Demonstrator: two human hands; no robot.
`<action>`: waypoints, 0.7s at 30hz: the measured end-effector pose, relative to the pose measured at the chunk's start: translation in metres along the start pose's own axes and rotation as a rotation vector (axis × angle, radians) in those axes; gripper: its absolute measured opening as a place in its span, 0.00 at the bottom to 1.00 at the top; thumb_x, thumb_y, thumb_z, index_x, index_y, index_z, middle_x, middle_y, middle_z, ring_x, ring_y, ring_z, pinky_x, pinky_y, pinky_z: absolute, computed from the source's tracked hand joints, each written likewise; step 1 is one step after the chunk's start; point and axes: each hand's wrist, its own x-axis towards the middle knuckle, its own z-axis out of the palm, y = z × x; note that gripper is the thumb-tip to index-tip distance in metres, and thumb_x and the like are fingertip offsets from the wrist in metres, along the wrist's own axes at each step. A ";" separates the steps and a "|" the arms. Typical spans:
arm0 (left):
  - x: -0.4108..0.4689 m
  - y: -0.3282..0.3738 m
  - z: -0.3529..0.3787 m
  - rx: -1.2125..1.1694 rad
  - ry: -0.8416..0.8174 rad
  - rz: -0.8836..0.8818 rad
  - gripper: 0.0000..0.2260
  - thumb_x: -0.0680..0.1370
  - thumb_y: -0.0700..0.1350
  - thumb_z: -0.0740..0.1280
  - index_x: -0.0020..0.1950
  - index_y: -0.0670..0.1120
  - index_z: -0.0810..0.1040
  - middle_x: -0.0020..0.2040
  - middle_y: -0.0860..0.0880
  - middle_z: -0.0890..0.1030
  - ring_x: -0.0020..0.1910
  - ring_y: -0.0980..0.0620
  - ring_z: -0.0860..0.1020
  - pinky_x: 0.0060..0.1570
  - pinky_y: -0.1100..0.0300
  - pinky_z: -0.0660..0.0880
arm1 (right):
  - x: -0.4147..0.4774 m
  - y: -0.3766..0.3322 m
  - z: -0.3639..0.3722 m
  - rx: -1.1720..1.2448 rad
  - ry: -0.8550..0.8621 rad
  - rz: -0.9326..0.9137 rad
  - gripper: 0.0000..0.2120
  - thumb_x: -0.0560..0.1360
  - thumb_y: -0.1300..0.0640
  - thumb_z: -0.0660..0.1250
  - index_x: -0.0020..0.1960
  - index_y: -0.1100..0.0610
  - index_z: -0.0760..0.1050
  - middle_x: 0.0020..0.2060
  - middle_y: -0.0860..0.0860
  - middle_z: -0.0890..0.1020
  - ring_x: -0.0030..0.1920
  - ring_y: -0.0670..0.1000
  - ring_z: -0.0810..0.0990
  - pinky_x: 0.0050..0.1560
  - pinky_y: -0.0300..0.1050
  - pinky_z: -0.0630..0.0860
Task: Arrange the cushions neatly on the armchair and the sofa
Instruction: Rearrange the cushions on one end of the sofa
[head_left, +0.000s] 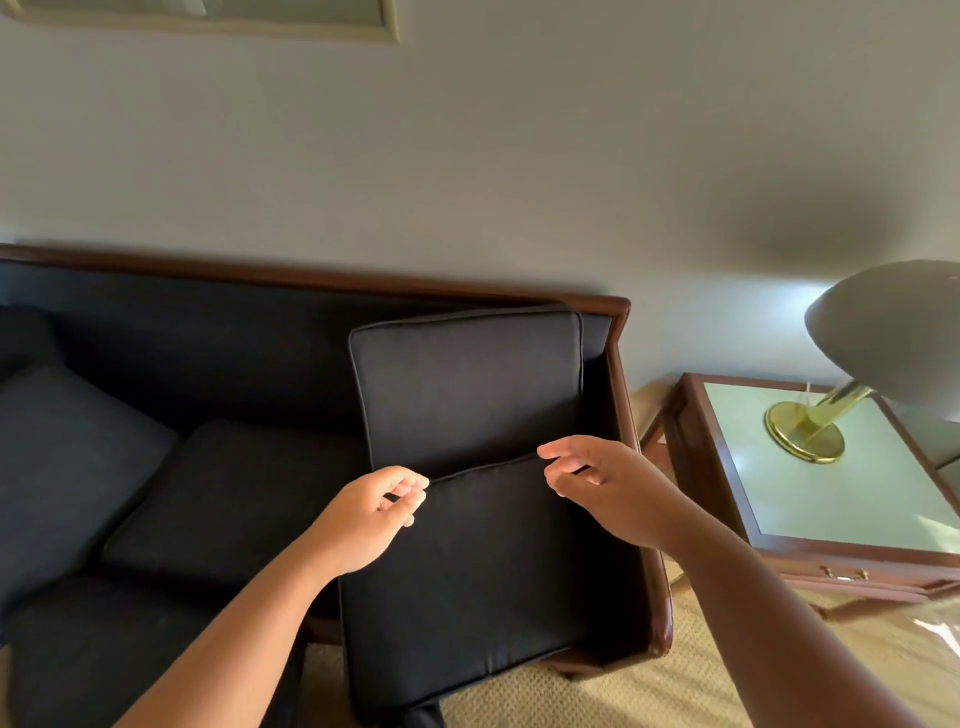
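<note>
left hand (379, 514) fingers curled together at seat cushion (483, 587) rear piping, can't tell if I'm pinching it, right hand (602, 483) fingers loose and apart just above; I'd square that skewed cushion flush under the upright back cushion (467, 384) at sofa (311, 278) right end, side table (831, 499) with brass lamp (805, 434) beside, carpet (649, 691) below

My sofa (249, 322): matt dark woven cloth, glossy wood frame. Side table (810, 551): polished wood, smooth pale top. Lamp base (804, 430): shiny brass.
</note>
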 end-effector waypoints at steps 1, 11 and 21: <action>0.015 -0.012 -0.002 0.005 -0.011 -0.031 0.09 0.83 0.52 0.62 0.63 0.57 0.77 0.57 0.59 0.81 0.49 0.64 0.82 0.51 0.63 0.78 | 0.016 0.003 0.004 -0.002 -0.010 0.033 0.13 0.82 0.48 0.65 0.65 0.39 0.75 0.55 0.36 0.81 0.54 0.41 0.81 0.57 0.37 0.79; 0.183 -0.148 0.014 0.218 -0.308 -0.282 0.13 0.84 0.51 0.60 0.68 0.56 0.75 0.64 0.58 0.77 0.56 0.59 0.78 0.57 0.60 0.76 | 0.168 0.075 0.095 0.083 -0.111 0.364 0.13 0.81 0.48 0.66 0.65 0.40 0.75 0.54 0.38 0.81 0.52 0.37 0.80 0.46 0.29 0.72; 0.299 -0.244 0.078 0.538 -0.391 -0.322 0.23 0.84 0.59 0.57 0.76 0.52 0.66 0.75 0.49 0.69 0.72 0.46 0.70 0.69 0.46 0.68 | 0.312 0.175 0.177 -0.338 -0.298 0.349 0.27 0.80 0.44 0.66 0.77 0.45 0.65 0.74 0.50 0.68 0.73 0.56 0.67 0.71 0.53 0.69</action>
